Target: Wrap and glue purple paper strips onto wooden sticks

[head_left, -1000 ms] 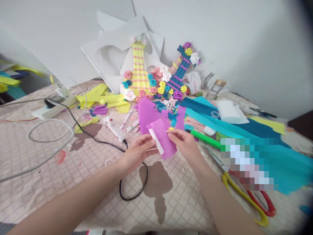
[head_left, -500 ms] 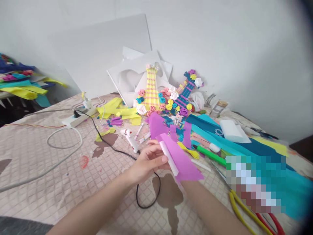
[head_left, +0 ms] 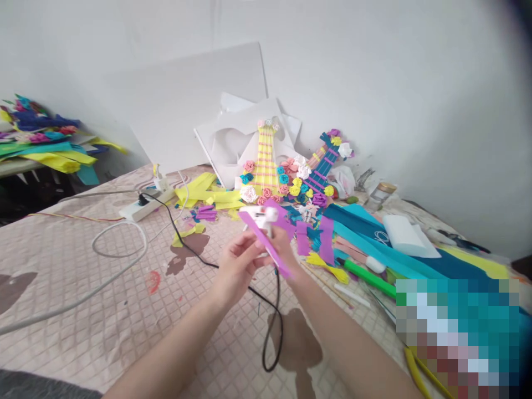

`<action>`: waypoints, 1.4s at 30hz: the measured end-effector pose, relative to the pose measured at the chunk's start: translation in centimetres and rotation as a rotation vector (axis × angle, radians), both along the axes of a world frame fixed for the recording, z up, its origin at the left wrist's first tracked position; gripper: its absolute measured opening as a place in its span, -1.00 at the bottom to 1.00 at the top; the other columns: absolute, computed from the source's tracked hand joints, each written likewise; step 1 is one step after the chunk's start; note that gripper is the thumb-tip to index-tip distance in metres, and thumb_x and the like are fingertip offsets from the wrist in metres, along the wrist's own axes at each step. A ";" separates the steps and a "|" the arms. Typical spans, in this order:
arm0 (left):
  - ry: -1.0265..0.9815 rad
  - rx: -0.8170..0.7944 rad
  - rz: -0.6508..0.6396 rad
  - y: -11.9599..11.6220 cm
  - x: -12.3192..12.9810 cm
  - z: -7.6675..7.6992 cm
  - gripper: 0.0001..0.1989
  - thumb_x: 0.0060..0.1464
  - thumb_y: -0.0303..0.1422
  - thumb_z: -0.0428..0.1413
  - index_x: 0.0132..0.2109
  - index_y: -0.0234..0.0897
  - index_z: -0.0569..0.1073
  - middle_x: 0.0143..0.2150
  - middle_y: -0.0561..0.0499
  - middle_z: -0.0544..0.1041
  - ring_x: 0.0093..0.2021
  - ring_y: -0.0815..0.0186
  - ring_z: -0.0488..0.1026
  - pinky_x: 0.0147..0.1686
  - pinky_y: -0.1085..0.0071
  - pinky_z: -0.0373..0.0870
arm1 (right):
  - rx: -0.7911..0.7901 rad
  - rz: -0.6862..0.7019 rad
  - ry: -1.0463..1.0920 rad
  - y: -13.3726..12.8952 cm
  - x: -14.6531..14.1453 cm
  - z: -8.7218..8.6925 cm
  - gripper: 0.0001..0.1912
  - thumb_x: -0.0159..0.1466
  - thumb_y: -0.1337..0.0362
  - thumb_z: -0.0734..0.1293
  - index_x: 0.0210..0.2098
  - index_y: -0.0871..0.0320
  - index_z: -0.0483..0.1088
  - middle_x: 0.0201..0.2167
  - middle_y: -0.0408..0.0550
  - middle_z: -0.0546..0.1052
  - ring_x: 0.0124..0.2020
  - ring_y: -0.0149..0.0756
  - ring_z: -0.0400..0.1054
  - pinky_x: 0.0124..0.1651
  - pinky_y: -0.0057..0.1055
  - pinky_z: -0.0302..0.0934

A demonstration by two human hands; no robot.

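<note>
My left hand (head_left: 241, 257) is closed on a purple strip of crepe paper (head_left: 270, 250), seen almost edge-on in front of me. A white glue gun (head_left: 271, 214) is up off the table in my right hand (head_left: 283, 239), just behind the strip. The strip partly covers the gun and the fingers of that hand. A black cord (head_left: 277, 302) hangs below the gun and loops on the table. The white piece on the strip is hardly visible at this angle.
Beyond my hands stand a yellow flower-trimmed paper piece (head_left: 266, 160) and a blue one (head_left: 322, 169). A power strip (head_left: 139, 209) lies left. Green marker (head_left: 369, 277), teal paper (head_left: 353, 227) and yellow-handled scissors (head_left: 415, 371) are right. White boards (head_left: 199, 100) lean on the wall.
My right hand has taken the glue gun from the table and lifted it. My left hand has turned the purple strip edge-on. The view has shifted slightly.
</note>
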State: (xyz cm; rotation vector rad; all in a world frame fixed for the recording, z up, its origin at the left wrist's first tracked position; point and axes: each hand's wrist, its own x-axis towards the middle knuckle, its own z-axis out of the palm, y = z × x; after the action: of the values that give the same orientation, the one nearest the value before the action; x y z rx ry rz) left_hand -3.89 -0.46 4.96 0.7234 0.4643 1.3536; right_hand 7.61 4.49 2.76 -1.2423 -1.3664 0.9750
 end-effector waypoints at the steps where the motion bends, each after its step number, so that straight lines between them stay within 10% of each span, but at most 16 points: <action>1: 0.013 -0.032 0.051 0.4 0.0 -0.3 -0.76 -0.20 -0.35 0.30 -0.29 -0.30 0.52 -0.39 0.07 0.54 -0.40 0.39 0.50 -0.36 0.49 0.48 | -0.014 -0.011 0.050 0.2 1.1 0.5 -0.81 0.23 0.22 0.29 -0.30 0.26 0.37 -0.48 -0.19 0.41 -0.55 -0.49 0.28 -0.50 -0.49 0.23; 7: 0.249 -0.247 0.042 2.8 1.0 -3.4 -0.85 -0.14 -0.37 0.25 -0.38 -0.31 0.47 -0.44 0.08 0.52 -0.42 0.44 0.48 -0.23 0.42 0.46 | 0.014 -0.047 0.382 -2.8 8.5 2.2 -0.77 0.08 0.17 0.27 -0.31 0.16 0.36 -0.77 -0.33 0.15 -0.70 -0.47 0.10 -0.61 -0.50 0.06; 15: 0.547 -0.234 -0.057 2.2 3.4 -5.1 -0.69 -0.30 -0.39 0.32 -0.31 -0.38 0.49 -0.39 -0.01 0.52 -0.45 0.34 0.47 -0.38 0.39 0.44 | -0.164 0.327 0.696 -7.3 7.8 -1.2 -0.86 0.10 0.25 0.33 -0.33 0.16 0.42 -0.47 -0.04 0.55 -0.48 -0.23 0.45 -0.41 -0.31 0.30; 26: 0.394 -0.311 -0.283 1.3 3.1 -4.6 -0.76 -0.13 -0.40 0.25 -0.23 -0.35 0.54 -0.32 -0.07 0.56 -0.35 0.32 0.48 -0.28 0.39 0.39 | -0.176 0.136 0.436 -7.1 9.3 -1.7 -0.87 0.08 0.26 0.36 -0.44 0.21 0.47 -0.48 -0.03 0.53 -0.43 -0.25 0.38 -0.25 -0.26 0.26; 42: 0.361 -0.320 -0.186 1.5 2.2 -3.4 -0.77 -0.11 -0.42 0.21 -0.22 -0.34 0.57 -0.29 -0.08 0.57 -0.36 0.36 0.43 -0.34 0.47 0.35 | -0.173 0.068 0.101 -7.7 9.9 -1.1 -0.77 0.08 0.18 0.29 -0.62 0.16 0.34 -0.63 -0.12 0.39 -0.50 -0.30 0.28 -0.40 -0.38 0.17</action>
State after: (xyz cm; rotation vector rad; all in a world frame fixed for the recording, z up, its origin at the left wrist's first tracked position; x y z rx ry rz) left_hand -1.73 1.07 1.58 0.7254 0.8577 0.9465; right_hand 17.49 -3.22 1.65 -1.2620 -1.2734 1.2087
